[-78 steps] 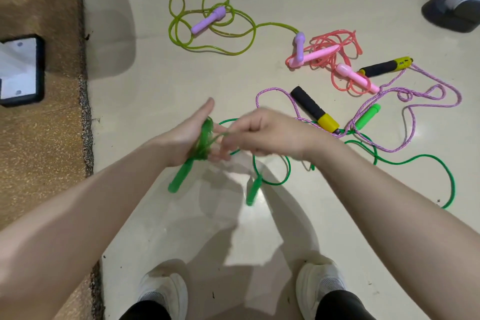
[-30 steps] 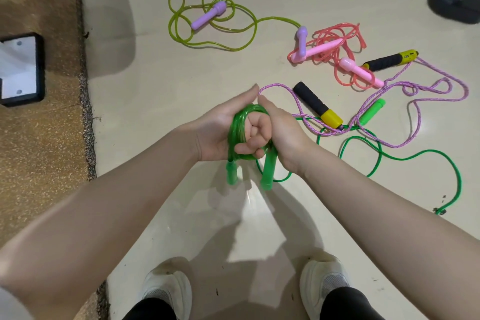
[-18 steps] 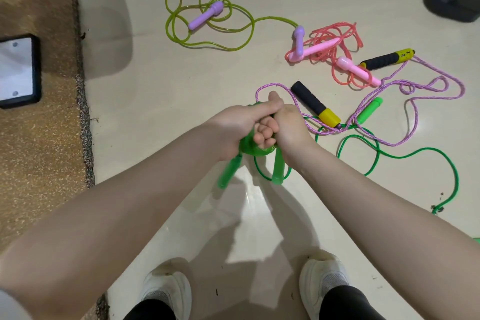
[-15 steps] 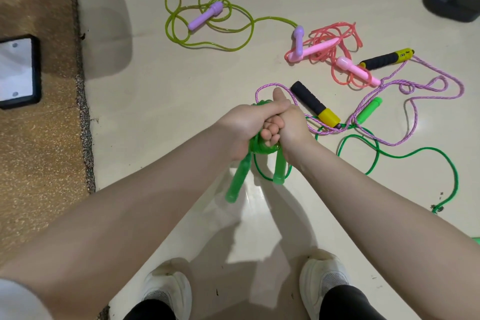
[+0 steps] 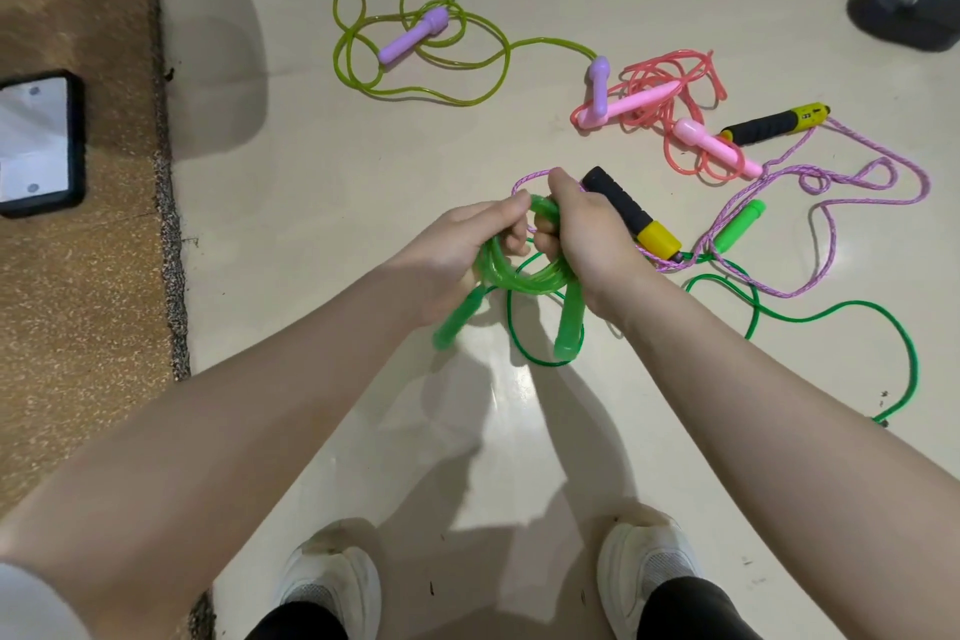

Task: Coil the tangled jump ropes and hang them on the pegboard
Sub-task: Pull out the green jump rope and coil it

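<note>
Cream floor (image 5: 311,224), ropes scattered. Left hand (image 5: 457,250) and right hand (image 5: 587,239) both clamp the green rope coil (image 5: 524,270), likely keeping loops from springing open.

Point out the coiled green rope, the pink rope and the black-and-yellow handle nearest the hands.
coiled green rope (image 5: 524,270): head view, on its bundled loops.
pink rope (image 5: 691,68): head view, on its tangled cord.
black-and-yellow handle (image 5: 631,213): head view, on its black grip.

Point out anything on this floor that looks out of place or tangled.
The purple braided rope crosses over the thin green rope and pink rope, knotting them together. The yellow-green rope sprawls loose beyond them.
</note>
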### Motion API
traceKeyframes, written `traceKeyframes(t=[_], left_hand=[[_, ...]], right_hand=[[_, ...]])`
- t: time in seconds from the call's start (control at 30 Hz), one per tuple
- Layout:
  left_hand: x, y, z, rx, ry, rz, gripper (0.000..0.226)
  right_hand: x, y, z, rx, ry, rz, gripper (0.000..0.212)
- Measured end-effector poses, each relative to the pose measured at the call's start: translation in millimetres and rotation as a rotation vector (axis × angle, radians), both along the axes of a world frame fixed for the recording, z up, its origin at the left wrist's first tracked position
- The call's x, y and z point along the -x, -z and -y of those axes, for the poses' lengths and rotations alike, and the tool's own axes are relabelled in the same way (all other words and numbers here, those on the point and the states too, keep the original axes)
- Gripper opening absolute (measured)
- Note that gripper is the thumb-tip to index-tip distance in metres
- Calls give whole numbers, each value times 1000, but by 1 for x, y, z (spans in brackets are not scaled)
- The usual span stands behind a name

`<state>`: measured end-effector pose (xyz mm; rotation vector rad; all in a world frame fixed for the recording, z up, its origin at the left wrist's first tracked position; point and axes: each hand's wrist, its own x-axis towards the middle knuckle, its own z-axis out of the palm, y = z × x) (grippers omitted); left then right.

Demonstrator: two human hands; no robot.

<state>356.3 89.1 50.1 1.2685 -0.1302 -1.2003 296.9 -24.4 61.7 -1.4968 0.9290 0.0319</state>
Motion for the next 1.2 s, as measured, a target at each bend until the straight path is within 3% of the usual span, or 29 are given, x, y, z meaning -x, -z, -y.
traceKeyframes(t=[0.07, 0.2, 0.37, 0.5, 0.67, 0.73, 0.8, 0.9, 1.07, 1.13, 1.2], left_hand=[[2, 5, -1, 12, -10, -85, 40], [4, 4, -5, -68, -89, -90, 58], [-15, 9, -17, -206, -220, -27, 35], [-24, 22, -27, -319, -99, 122, 37], [-19, 21, -30, -337, 102, 186, 33], [-16, 18, -27, -306, 155, 213, 30], [-13, 16, -25, -292, 186, 228, 33], [-15, 15, -23, -296, 156, 279, 37], [-21, 19, -26, -274, 76, 360, 34], [-18, 15, -23, -232, 82, 385, 35], [-14, 10, -19, -210, 95, 405, 35]], right_hand=[[0, -2, 1, -51, -33, -47, 43], [11, 7, 4, 74, -245, -78, 48], [25, 12, 20, -175, -347, -97, 19], [29, 5, 27, -56, -581, -131, 10], [13, -6, 23, -412, -157, 165, 7], [8, -7, 15, -424, -78, 240, 7], [7, -3, 8, -304, -77, 277, 7], [9, 7, 3, 107, -142, 344, 9], [22, 28, -6, 872, -593, 378, 22], [26, 33, -14, 800, -590, 313, 30], [27, 29, -21, 452, -455, 355, 38]])
